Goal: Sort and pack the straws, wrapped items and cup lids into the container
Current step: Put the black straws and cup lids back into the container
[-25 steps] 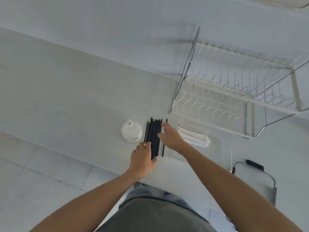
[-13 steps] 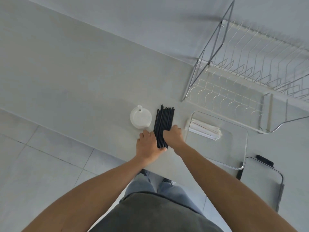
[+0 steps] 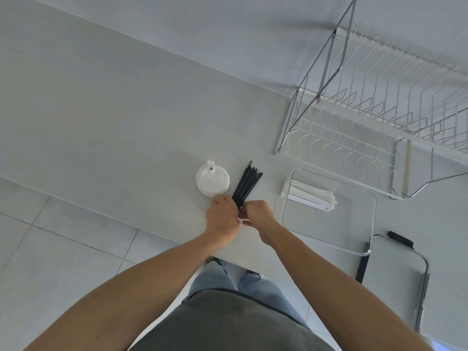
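Observation:
A bundle of black straws lies on the white counter, fanned a little at its far end. My left hand and my right hand are closed around its near end, which they hide. A stack of white cup lids stands just left of the straws. A clear rectangular container sits to the right, with a pile of white paper-wrapped items lying in its far left corner.
A white wire dish rack fills the far right of the counter. A clear container lid with black clips lies at the near right. The counter's front edge runs just below my hands, with tiled floor beyond.
Both hands have drawn together at the near end of the straws and gathered them into a tighter bundle. The bundle now tilts slightly to the right.

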